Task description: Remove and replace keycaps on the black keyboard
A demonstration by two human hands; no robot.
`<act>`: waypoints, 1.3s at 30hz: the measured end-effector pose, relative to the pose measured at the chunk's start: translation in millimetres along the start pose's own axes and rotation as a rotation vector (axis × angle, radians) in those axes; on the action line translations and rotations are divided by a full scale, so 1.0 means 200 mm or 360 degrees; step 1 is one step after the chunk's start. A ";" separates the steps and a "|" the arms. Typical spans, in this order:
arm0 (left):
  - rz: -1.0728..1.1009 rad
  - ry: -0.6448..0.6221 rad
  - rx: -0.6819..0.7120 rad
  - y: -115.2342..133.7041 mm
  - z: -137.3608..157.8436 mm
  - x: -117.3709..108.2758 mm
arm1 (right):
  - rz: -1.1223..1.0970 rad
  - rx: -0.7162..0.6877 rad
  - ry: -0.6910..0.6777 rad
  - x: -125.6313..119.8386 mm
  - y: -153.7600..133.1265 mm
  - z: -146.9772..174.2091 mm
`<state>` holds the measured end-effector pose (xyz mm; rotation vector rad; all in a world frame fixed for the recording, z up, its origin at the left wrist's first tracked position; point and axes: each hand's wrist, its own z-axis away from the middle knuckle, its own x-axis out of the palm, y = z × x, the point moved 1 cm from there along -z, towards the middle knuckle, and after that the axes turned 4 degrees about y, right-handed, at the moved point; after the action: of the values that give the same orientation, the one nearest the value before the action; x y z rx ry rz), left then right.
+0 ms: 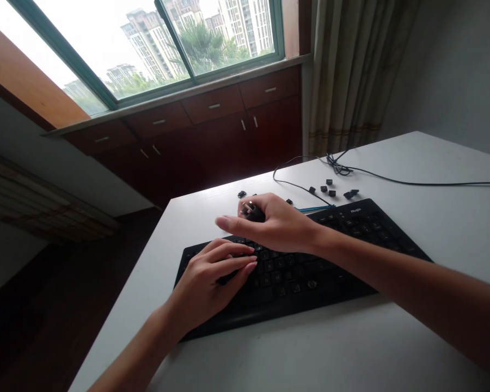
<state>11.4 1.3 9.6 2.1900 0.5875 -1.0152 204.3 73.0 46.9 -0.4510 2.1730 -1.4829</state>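
Observation:
A black computer keyboard (277,267) lies on the white table in front of me, with several keycaps off and bare spots among its keys. My left hand (212,272) rests on its left part, palm down, fingers stretched out and fingertips touching the keys. Above the keyboard's back edge, my right hand (273,223) is curled around a small dark object with shiny metal parts (253,211). The fingers hide most of that object, so its kind does not show. Loose black keycaps (324,189) lie behind the keyboard.
A thin blue stick-like thing (312,208) lies along the keyboard's back edge. The black cable (375,175), partly bundled, runs across the white table (441,201) to the right. Beyond the table's far edge stand dark red cabinets (212,141) under a window.

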 end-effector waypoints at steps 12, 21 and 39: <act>-0.0112 0.0279 -0.0252 -0.03 0.00 -0.05 | -0.0906 -0.0094 0.0227 0.19 -0.03 -0.01; -0.0197 0.0260 -0.0291 -0.05 0.01 -0.06 | -0.0801 -0.0227 0.0079 0.22 0.01 0.03; -0.0146 0.0044 -0.0302 -0.09 0.04 0.03 | -0.0630 -0.0073 -0.0177 0.27 0.14 0.02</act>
<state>-0.7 8.4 -5.0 2.0289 0.7711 -0.9368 161.8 53.2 8.6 -1.0024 2.1157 -1.5615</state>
